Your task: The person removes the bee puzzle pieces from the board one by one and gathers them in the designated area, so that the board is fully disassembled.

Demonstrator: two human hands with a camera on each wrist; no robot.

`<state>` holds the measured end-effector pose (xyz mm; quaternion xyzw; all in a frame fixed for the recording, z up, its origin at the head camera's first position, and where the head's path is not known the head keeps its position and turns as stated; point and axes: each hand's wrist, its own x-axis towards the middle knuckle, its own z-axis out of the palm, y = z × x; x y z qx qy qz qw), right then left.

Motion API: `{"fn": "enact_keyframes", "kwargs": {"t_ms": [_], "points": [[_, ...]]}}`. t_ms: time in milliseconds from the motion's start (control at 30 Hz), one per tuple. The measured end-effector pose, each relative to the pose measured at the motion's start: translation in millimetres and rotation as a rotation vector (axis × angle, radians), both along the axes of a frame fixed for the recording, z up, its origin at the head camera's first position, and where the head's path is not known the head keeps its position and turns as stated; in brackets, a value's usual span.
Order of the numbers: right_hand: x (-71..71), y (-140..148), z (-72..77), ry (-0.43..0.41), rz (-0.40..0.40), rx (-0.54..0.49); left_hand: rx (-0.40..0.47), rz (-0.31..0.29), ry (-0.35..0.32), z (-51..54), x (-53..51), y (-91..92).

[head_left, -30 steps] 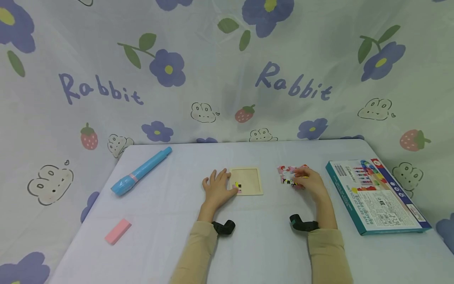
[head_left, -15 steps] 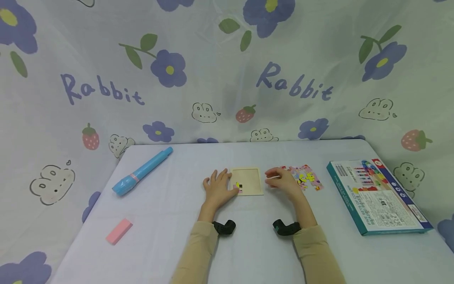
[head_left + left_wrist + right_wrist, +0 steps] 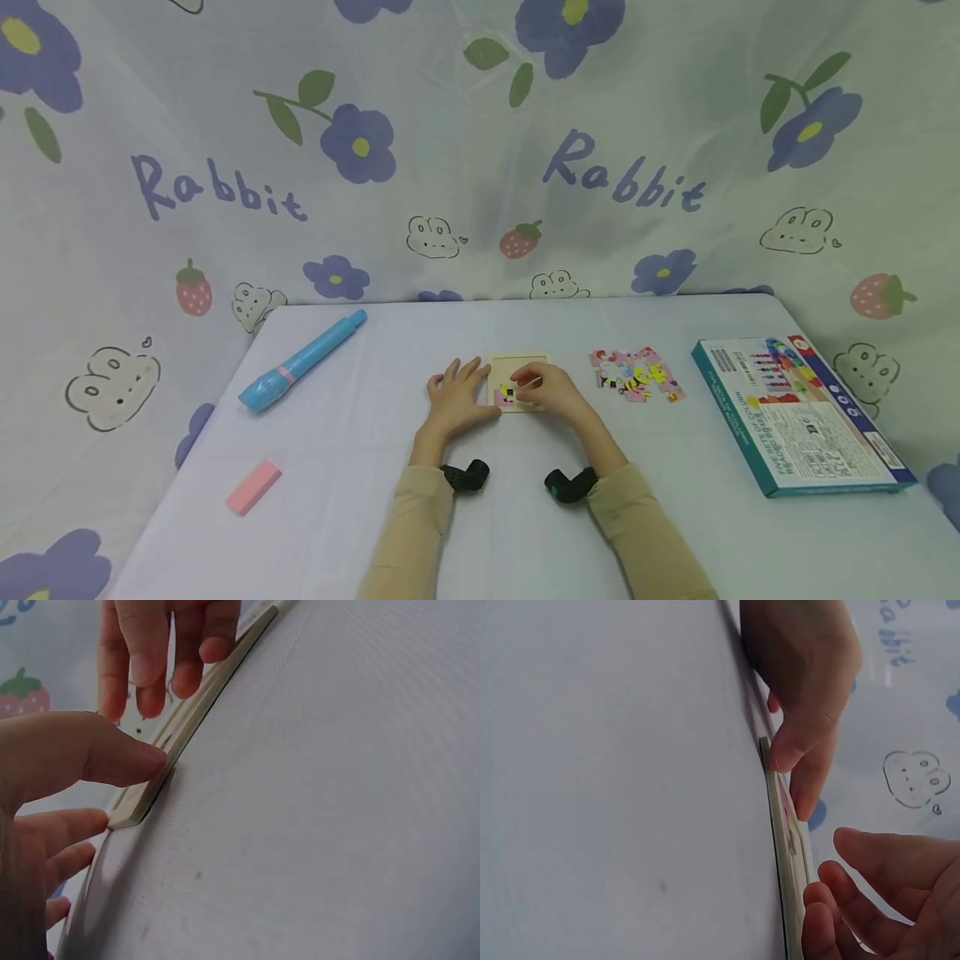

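A shallow square wooden puzzle tray (image 3: 517, 356) lies at the table's middle. One pink, yellow and black puzzle piece (image 3: 502, 400) sits in its near left corner. My left hand (image 3: 453, 400) is spread at the tray's left side; in the left wrist view its thumb (image 3: 139, 761) rests on the near rim. Over the tray's right half is my right hand (image 3: 558, 392), its fingers loosely bent beside the piece. I see nothing between its fingers (image 3: 829, 877) in the right wrist view. To the right lie several joined puzzle pieces (image 3: 637, 375), mostly pink and yellow.
At far right lies a flat teal-edged box (image 3: 802, 417). A blue flashlight-shaped tube (image 3: 303, 362) lies at the back left, with a pink block (image 3: 253, 487) nearer the front. Behind the white table (image 3: 420, 333) hangs a rabbit-print cloth (image 3: 465, 158).
My right hand has moved left from the cluster of puzzle pieces to above the tray, uncovering the cluster. The left hand has stayed beside the tray, shifting only slightly.
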<state>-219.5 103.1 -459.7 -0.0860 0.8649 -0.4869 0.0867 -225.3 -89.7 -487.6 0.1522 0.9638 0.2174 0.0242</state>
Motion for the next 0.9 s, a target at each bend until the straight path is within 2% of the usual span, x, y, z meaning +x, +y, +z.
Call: {"fn": "enact_keyframes", "kwargs": {"t_ms": [200, 400, 533, 900], "points": [[-1.0, -13, -2.2, 0.065, 0.032, 0.143, -0.01, -0.013, -0.016, 1.9, -0.5, -0.8], [0.0, -19, -2.5, 0.056, 0.034, 0.246, -0.033, -0.015, -0.009, 0.7, -1.4, -0.5], [0.2, -20, -2.1, 0.06, 0.023, 0.225, -0.029, -0.015, -0.004, 0.8, -1.3, -0.4], [1.8, -20, -3.5, 0.059, 0.007, 0.066, -0.011, -0.008, -0.008, 0.9, 0.4, -0.8]]}}
